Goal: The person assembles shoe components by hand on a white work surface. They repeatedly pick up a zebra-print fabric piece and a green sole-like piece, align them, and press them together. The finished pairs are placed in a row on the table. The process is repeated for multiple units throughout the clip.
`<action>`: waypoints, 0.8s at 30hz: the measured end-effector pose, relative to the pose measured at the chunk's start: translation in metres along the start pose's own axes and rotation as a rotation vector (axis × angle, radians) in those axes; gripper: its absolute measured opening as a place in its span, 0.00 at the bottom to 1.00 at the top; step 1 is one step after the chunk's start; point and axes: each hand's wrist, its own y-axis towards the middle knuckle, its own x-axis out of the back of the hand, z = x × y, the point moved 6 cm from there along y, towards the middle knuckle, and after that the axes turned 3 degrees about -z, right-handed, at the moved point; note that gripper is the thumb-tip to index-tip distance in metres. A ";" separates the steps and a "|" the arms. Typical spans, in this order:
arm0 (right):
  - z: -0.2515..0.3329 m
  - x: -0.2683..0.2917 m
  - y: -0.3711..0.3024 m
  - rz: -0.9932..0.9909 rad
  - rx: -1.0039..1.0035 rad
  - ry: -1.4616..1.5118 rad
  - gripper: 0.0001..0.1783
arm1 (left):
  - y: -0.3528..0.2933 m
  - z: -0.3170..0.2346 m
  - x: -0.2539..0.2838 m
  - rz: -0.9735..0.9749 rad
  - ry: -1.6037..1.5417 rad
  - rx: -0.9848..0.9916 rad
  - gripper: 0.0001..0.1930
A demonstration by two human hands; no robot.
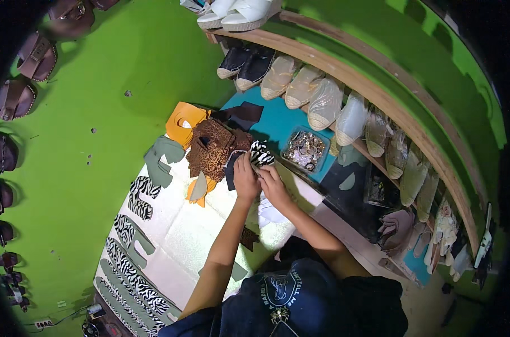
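A black-and-white zebra-print piece [260,153] is held up between my two hands over the far part of the white table. My left hand [245,175] pinches its left side, fingers closed. My right hand [273,184] grips its lower edge with fingers bent together. Beside my left hand is a dark piece [230,171] with a pale edge; whether that hand also holds it I cannot tell. Just left lies a pile of brown leopard-print pieces [207,149]. An orange cut piece [185,121] and grey-green pieces [160,160] lie around the pile.
Zebra-print strips [134,275] and grey-green strips are laid along the table's left side. A clear tub of metal fittings [305,149] stands right of my hands. Shoes wrapped in plastic [325,104] line a curved-looking shelf [345,64]. Sandals [36,56] hang on the green wall.
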 end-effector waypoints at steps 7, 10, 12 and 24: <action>0.002 0.002 -0.012 -0.021 0.021 0.013 0.12 | 0.000 0.001 0.009 -0.011 -0.031 0.008 0.24; 0.008 0.006 -0.013 -0.044 0.058 0.015 0.13 | -0.001 -0.001 0.019 -0.034 -0.055 -0.041 0.26; 0.015 0.011 -0.012 -0.055 0.068 0.018 0.13 | -0.006 -0.002 0.024 -0.024 -0.105 -0.046 0.28; 0.056 0.028 -0.021 0.003 0.032 0.014 0.11 | -0.045 -0.004 0.070 -0.046 -0.220 0.019 0.28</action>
